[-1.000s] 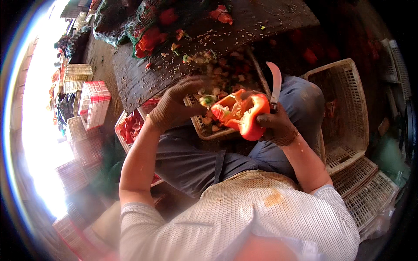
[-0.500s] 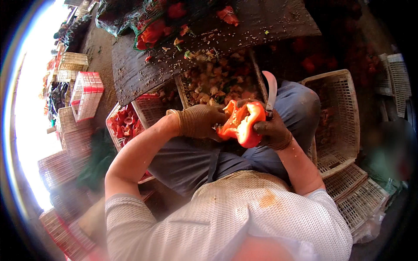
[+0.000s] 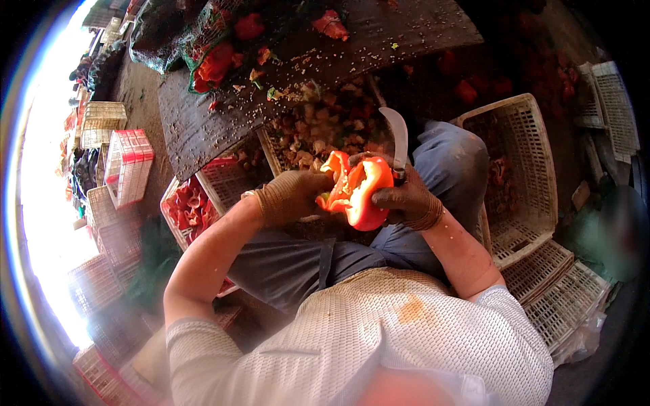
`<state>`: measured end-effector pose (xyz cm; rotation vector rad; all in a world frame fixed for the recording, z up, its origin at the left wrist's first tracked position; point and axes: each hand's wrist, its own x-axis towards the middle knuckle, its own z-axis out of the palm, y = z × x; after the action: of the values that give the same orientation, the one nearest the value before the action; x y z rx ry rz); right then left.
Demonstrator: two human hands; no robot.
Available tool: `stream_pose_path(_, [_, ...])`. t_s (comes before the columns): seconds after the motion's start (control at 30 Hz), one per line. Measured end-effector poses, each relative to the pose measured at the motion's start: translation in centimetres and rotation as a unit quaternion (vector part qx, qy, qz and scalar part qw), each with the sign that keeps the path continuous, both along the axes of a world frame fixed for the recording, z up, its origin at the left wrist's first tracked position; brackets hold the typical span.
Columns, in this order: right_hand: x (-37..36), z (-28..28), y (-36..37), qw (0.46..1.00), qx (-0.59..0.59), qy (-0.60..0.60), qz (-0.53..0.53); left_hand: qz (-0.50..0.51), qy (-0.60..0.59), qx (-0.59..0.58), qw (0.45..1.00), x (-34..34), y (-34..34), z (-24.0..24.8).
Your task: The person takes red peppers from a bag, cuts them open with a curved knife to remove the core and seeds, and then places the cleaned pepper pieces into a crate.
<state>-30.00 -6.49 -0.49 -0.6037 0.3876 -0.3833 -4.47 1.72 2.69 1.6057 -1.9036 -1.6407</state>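
Two gloved hands are at one large red pepper (image 3: 370, 205), which lies between the left and right fingers, over the lap, split so that its hollow and pale inside face up. The right hand (image 3: 409, 201) has its thumb bent over the pepper's near right side, its fingers closed around that flank; the same fist also carries a hooked knife (image 3: 397, 135), its handle tucked between fingers and pepper, the blade standing up beyond the knuckles. The left hand (image 3: 288, 197) is curled, its fingertips against the torn left edge; how tightly they pinch it, I cannot tell, since the far side is hidden. The pepper should be light for its bulk, with a smooth, waxy skin likely to slide under a damp glove. Its wall looks thick and crisp at the rounded right side, so that is the sound place for a palm hold; the ragged left flap seems thinner and would probably snap if bent hard, so a pinch close to the wall suits it better. Just beyond the fingers sits a crate (image 3: 269, 150) holding pale scraps, and past it the seed-strewn table (image 3: 186, 132). Left of the left fingers is a crate of red pieces (image 3: 189, 208); right of the right fingers, a deep pale crate (image 3: 547, 179).
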Motion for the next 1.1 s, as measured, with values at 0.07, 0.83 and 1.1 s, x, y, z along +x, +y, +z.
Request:
stream_pose_path(0.07, [0.4,-0.1,-0.1,0.999,-0.031,-0.006,-0.005,-0.013,-0.054,-0.037,0.998,0.0,-0.7,-0.6])
stream_pose_path(0.83, [-0.1,0.5,0.1,0.997,-0.032,0.052,-0.048,0.074,0.141,-0.173,0.972,1.7,0.0,0.3])
stream_pose_path(1.1, [-0.1,0.3,0.6,0.999,-0.023,0.016,-0.034,-0.024,0.077,-0.004,0.997,0.1,-0.2,-0.6])
